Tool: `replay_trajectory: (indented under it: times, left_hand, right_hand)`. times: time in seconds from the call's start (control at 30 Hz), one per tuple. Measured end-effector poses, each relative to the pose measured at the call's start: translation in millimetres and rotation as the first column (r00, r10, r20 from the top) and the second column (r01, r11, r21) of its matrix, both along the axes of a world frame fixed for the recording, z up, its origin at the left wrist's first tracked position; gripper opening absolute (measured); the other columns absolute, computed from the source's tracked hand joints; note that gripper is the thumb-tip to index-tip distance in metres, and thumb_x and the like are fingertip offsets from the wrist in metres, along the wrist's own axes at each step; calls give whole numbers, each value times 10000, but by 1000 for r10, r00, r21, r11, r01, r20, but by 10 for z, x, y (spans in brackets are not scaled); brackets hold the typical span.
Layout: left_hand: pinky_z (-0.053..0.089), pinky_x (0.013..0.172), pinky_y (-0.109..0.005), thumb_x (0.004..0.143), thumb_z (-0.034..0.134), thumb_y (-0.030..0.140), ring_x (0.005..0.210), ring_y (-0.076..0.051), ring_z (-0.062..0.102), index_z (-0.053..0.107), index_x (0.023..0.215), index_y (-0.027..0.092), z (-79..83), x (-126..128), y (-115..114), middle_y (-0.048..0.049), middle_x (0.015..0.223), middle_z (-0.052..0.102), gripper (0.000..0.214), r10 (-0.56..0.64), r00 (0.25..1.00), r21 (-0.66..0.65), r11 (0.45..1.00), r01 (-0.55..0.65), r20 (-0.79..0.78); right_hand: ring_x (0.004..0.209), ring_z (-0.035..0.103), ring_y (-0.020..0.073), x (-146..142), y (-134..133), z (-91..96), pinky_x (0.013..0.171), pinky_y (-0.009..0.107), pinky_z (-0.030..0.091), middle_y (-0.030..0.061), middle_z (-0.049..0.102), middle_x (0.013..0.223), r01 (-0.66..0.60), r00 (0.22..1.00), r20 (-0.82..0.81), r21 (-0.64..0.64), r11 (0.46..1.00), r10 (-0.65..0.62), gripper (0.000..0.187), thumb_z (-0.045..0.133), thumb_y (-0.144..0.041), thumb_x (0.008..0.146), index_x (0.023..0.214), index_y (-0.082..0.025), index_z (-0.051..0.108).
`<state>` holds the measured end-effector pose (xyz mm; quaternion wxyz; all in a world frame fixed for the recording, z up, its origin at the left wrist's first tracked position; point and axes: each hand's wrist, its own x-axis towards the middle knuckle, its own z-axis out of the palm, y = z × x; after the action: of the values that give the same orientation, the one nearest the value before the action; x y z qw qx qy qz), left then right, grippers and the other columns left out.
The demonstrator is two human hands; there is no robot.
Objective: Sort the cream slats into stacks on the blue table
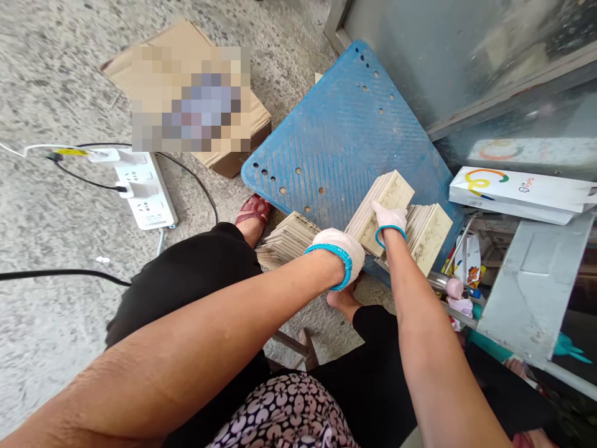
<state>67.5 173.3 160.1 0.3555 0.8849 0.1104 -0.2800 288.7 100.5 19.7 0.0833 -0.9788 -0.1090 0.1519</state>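
Observation:
Both my hands wear white knit gloves with blue cuffs. My right hand (390, 219) is at the middle stack of thin cream panels (394, 196). Its thumb lies over the broad face and the hand closes on the stack; the other fingers are mostly hidden. At the near left end of that stack is my left hand (342, 247), bent downward, its fingers out of sight behind the wrist. A second cream stack (429, 239) stands close on the right. Leaning panels (291, 236) fan out left of my left hand.
Under the stacks lies a worn blue plastic board (345, 130) with holes. A cardboard box (181, 43), partly blurred, and a white power strip (144, 193) with cables are on the concrete floor. At right, a white printed package (517, 190) rests above a metal shelf (536, 274).

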Motion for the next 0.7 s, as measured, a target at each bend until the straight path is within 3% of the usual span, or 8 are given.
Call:
replay_trajectory:
  times: [0.1, 0.27, 0.53, 0.7]
  left_hand:
    - [520, 880, -447, 833, 560, 242, 951, -335, 695, 743, 1082, 125, 8, 4, -1, -193, 947, 740, 331, 14, 1000, 24, 1000, -14, 3]
    - [520, 879, -433, 850, 538, 263, 941, -327, 697, 748, 1065, 131, 2, 6, -1, -182, 942, 743, 328, 6, 1000, 26, 1000, -6, -2]
    - [521, 849, -453, 868, 521, 290, 927, -346, 696, 754, 1039, 108, -33, -6, -32, -207, 950, 735, 341, 17, 999, 37, 999, -18, 30]
    - [506, 865, -403, 825, 576, 290, 951, -319, 684, 754, 1051, 150, -40, 1, -30, -178, 950, 740, 319, 40, 999, 22, 999, -40, -7]
  right_hand:
    - [1195, 550, 290, -94, 20, 61, 939, 386, 461, 284, 539, 1252, 99, 995, 17, -96, 990, -98, 840, 675, -629, 711, 1266, -34, 467]
    - [1202, 543, 280, -153, -2, 88, 931, 361, 457, 336, 495, 1287, 110, 994, 6, -121, 987, -110, 946, 659, -702, 668, 1271, -7, 439]
    - [1204, 550, 299, -145, -5, 91, 938, 384, 467, 328, 501, 1302, 101, 995, -6, -112, 988, -103, 1011, 688, -689, 629, 1323, -9, 409]
    - [1197, 556, 336, -153, 8, 162, 975, 431, 467, 277, 550, 1275, 82, 997, -1, -96, 992, -82, 995, 720, -646, 624, 1363, -58, 408]
